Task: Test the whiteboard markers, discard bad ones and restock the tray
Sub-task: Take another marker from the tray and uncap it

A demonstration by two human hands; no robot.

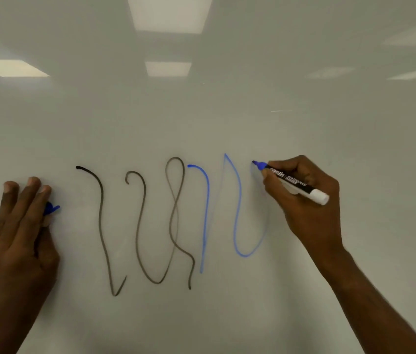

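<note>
My right hand point(306, 198) grips a blue whiteboard marker point(292, 182) with a black and white barrel, its blue tip touching the whiteboard point(202, 111) at the top of a faint blue stroke. On the board run several dark grey wavy lines point(140, 226) and blue wavy lines point(237, 213), the blue ones fading to pale. My left hand point(15, 226) lies with straight fingers flat against the board at the left. A blue marker cap point(50, 208) pokes out from under its index finger; how it is held is hidden. A gold ring sits on one finger.
Ceiling light panels point(168, 14) reflect in the glossy board above the lines. Bare board surface stretches above, below and to the right of the strokes. No tray or other markers are in view.
</note>
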